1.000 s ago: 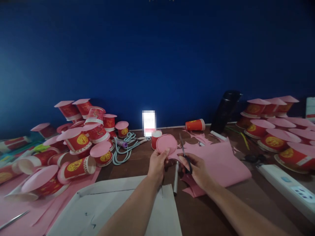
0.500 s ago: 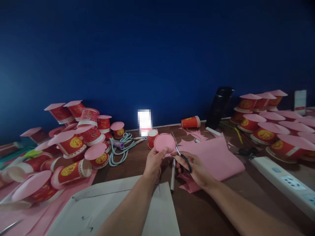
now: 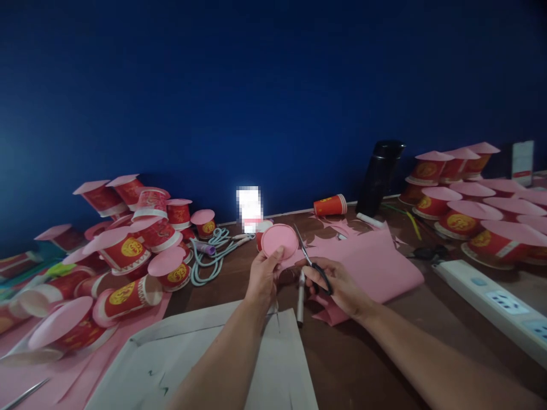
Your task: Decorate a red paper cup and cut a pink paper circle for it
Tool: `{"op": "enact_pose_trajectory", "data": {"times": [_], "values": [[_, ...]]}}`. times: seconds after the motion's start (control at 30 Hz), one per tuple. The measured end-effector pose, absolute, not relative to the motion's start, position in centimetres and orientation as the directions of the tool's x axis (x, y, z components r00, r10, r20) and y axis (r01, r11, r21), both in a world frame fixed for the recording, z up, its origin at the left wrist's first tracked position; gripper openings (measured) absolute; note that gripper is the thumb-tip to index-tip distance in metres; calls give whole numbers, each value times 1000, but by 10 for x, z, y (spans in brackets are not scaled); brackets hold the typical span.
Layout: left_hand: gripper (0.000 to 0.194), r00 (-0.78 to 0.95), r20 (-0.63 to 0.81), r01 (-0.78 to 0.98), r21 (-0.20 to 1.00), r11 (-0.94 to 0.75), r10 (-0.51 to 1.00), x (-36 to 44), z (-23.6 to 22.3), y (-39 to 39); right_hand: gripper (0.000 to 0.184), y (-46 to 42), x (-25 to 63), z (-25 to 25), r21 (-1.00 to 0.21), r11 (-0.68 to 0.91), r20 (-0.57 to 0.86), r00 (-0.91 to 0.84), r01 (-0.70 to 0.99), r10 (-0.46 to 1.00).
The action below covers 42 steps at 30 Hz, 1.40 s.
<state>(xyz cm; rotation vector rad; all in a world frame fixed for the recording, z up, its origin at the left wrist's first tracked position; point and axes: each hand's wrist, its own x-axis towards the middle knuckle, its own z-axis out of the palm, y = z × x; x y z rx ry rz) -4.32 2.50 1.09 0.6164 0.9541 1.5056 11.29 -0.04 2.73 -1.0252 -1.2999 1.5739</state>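
Note:
Between thumb and fingers, my left hand (image 3: 264, 276) grips a round pink paper disc (image 3: 280, 240) with a dark line near its rim. Just to the right, my right hand (image 3: 331, 283) holds black-handled scissors (image 3: 318, 270), their blades pointing up and a little left beside the disc's edge. Behind the disc is a red paper cup, mostly hidden. Under my right hand lie a large pink paper sheet (image 3: 367, 262) with a jagged cut edge and a grey marker (image 3: 301, 302).
Red cups with pink paper discs crowd the left (image 3: 128, 250) and right (image 3: 465, 216). A black bottle (image 3: 379, 179), tipped red cups (image 3: 330, 205), a pale cable (image 3: 205, 270), a power strip (image 3: 491, 307) and a white board (image 3: 205, 353) surround my hands.
The disc in my left hand has shifted slightly left, away from the scissors, and now covers more of the cup behind. My right hand keeps hold of the scissors.

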Motion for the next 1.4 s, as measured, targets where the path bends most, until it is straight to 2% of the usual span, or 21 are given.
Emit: {"op": "enact_pose_trajectory", "data": {"times": [0.17,0.43,0.7,1.0,1.4], "values": [[44,-199,-142,-526,850,17,970,-46,7,29,45,-2,112,28,-984,-141,-98,-327,-110,940],[40,-183,-128,-512,859,17,975,-49,4,31,45,-1,112,25,-975,-169,-115,-324,-142,939],[34,-205,-96,-542,840,-31,974,-51,-1,34,45,0,112,19,-977,-158,-104,-318,-146,942],[35,-216,-118,-537,844,-16,969,-49,5,31,40,1,112,14,-973,-140,-75,-323,-182,943],[35,-196,-81,-530,847,-36,977,-49,7,30,42,1,112,15,-978,-156,-105,-316,-142,943]]}}
